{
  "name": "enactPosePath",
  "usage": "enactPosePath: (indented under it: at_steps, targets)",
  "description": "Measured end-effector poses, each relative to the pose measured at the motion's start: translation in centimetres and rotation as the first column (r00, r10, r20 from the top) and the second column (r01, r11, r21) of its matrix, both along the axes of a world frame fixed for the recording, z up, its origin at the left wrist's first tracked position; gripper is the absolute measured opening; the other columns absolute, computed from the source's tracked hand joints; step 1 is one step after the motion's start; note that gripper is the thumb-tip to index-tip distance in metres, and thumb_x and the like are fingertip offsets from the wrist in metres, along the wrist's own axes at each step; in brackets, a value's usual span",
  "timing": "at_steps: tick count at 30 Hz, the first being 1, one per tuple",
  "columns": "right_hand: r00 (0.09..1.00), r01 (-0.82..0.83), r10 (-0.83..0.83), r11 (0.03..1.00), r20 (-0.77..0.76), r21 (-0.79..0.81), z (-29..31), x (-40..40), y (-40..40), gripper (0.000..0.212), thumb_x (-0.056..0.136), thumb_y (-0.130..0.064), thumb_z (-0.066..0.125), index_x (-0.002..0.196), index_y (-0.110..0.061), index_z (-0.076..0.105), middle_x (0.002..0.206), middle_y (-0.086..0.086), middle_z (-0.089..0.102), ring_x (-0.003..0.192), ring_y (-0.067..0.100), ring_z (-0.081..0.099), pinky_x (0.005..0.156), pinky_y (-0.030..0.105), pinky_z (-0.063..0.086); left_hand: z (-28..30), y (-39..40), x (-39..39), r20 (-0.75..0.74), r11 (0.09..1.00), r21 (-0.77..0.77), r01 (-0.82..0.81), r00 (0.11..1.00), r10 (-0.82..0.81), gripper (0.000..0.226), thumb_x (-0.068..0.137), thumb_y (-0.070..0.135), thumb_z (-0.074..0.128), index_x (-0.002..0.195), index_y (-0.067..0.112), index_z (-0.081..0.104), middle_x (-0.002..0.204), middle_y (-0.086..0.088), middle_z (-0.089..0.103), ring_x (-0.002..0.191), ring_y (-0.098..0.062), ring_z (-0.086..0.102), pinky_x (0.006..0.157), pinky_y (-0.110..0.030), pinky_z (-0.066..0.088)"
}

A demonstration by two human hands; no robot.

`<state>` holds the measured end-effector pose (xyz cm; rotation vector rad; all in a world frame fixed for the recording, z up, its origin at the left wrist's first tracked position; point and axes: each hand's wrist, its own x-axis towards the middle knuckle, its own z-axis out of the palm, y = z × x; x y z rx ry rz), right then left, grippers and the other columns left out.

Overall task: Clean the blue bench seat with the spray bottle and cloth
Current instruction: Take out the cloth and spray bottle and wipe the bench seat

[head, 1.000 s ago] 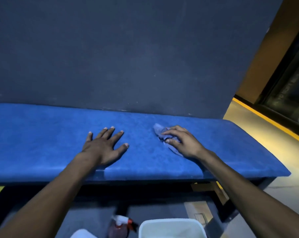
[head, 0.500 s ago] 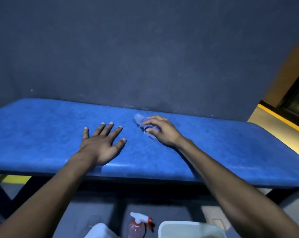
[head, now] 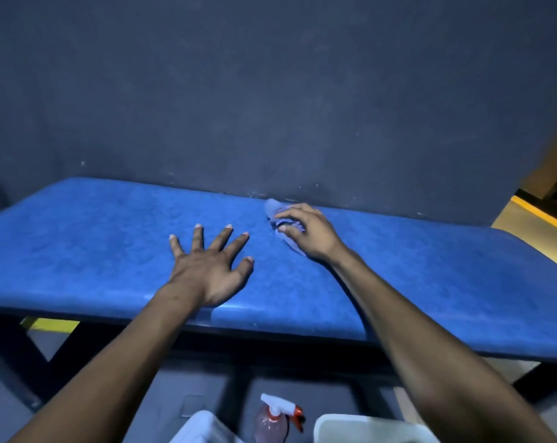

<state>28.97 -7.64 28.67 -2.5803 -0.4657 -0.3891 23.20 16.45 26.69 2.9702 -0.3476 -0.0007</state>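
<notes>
Your left hand [head: 208, 266] lies flat, fingers splayed, empty, palm down on the blue bench seat [head: 95, 247]. Just right of it, your right hand [head: 305, 233] bunches the pale cloth [head: 272, 207] against the seat's back edge. Spray bottle [head: 275, 418] stands on the floor below, between your forearms.

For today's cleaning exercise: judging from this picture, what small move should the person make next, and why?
Probably draw the cloth toward the front edge of the blue bench seat. The right hand presses it against the seat at the back, by the wall, while the left hand lies flat, fingers spread. The spray bottle stands on the floor.
</notes>
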Motion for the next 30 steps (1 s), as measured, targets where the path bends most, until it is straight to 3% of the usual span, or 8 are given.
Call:
enactPosePath:
  at_steps: [3, 6, 10, 14, 18, 23, 26, 30]
  targets:
    - [0.976, -0.215, 0.212, 0.974, -0.05, -0.07, 0.1, -5.8, -0.5, 0.031, 0.093, -0.031, 0.068, 0.124, -0.031, 0.068, 0.133, -0.012, 0.057, 0.132, 0.004, 0.049, 0.113, 0.021, 0.034, -0.2, 0.1, 0.2, 0.014, 1.0, 0.008, 0.001, 1.0, -0.001, 0.07, 0.096, 0.073, 0.015, 0.161, 0.052, 0.001, 0.173, 0.018, -0.006, 0.16, -0.034, -0.012, 0.118, -0.073, -0.01]
    - [0.971, -0.236, 0.232, 0.969, -0.054, -0.078, 0.1, -9.9, -5.3, 0.03, 0.094, -0.03, 0.066, 0.125, -0.032, 0.066, 0.134, -0.012, 0.056, 0.136, 0.001, 0.046, 0.111, 0.016, 0.033, -0.4, 0.1, 0.3, 0.016, 1.0, -0.006, 0.008, 1.0, -0.008, 0.069, 0.095, 0.075, 0.013, 0.159, 0.055, -0.002, 0.173, 0.019, -0.007, 0.16, -0.034, -0.013, 0.118, -0.073, -0.01]
    - [0.999, -0.006, 0.009, 0.997, 0.039, -0.075, -0.5, -5.8, -10.3, 0.028, 0.092, -0.035, 0.062, 0.12, -0.036, 0.068, 0.126, -0.009, 0.063, 0.13, 0.007, 0.052, 0.111, 0.03, 0.04, -0.3, 0.0, 0.2, 0.009, 1.0, -0.003, 0.004, 1.0, -0.004, 0.068, 0.096, 0.074, 0.013, 0.159, 0.055, -0.002, 0.173, 0.019, -0.008, 0.159, -0.034, -0.015, 0.118, -0.073, -0.011]
    - [0.979, 0.204, -0.205, 0.977, -0.01, -0.054, -0.6, 0.8, -7.7, 0.041, 0.083, -0.053, 0.05, 0.116, -0.037, 0.069, 0.126, -0.003, 0.063, 0.125, 0.024, 0.057, 0.108, 0.043, 0.043, -0.3, -0.1, 0.2, 0.019, 1.0, -0.011, 0.005, 1.0, -0.005, 0.067, 0.096, 0.074, 0.013, 0.159, 0.055, -0.001, 0.173, 0.019, -0.006, 0.16, -0.034, -0.013, 0.118, -0.073, -0.01]
    - [0.999, -0.028, 0.027, 0.998, -0.017, -0.055, -0.2, -2.6, -3.1, 0.032, 0.089, -0.044, 0.061, 0.118, -0.032, 0.069, 0.128, -0.011, 0.061, 0.125, 0.01, 0.055, 0.111, 0.032, 0.04, -0.3, 0.1, 0.3, 0.031, 1.0, -0.012, 0.006, 0.999, -0.006, 0.068, 0.096, 0.075, 0.014, 0.16, 0.054, 0.0, 0.173, 0.02, -0.004, 0.16, -0.033, -0.01, 0.119, -0.073, -0.007]
    - [0.977, -0.21, 0.204, 0.972, -0.063, -0.108, 0.2, -10.2, -8.1, 0.031, 0.095, -0.034, 0.064, 0.126, -0.032, 0.065, 0.135, -0.009, 0.056, 0.135, 0.005, 0.047, 0.111, 0.02, 0.034, -0.4, 0.2, 0.2, 0.027, 1.0, -0.017, 0.009, 1.0, -0.008, 0.069, 0.095, 0.075, 0.013, 0.159, 0.055, -0.001, 0.173, 0.019, -0.005, 0.16, -0.032, -0.012, 0.119, -0.072, -0.009]
    - [0.997, -0.076, 0.078, 0.986, 0.006, -0.151, 0.4, -7.8, -12.8, 0.025, 0.095, -0.027, 0.067, 0.119, -0.035, 0.066, 0.127, -0.006, 0.062, 0.13, 0.01, 0.053, 0.109, 0.026, 0.039, -0.5, 0.1, 0.3, 0.022, 1.0, -0.023, 0.009, 1.0, -0.008, 0.069, 0.096, 0.074, 0.013, 0.16, 0.054, 0.0, 0.173, 0.019, -0.006, 0.16, -0.033, -0.014, 0.118, -0.073, -0.011]
    - [0.985, 0.171, -0.173, 0.978, -0.014, -0.117, 0.0, -2.0, -11.3, 0.034, 0.089, -0.05, 0.056, 0.119, -0.039, 0.067, 0.129, -0.001, 0.061, 0.129, 0.025, 0.055, 0.11, 0.04, 0.042, -0.5, 0.0, 0.3, 0.028, 1.0, -0.012, 0.008, 1.0, -0.008, 0.069, 0.096, 0.074, 0.011, 0.16, 0.053, 0.0, 0.173, 0.019, -0.005, 0.16, -0.034, -0.013, 0.118, -0.074, -0.011]
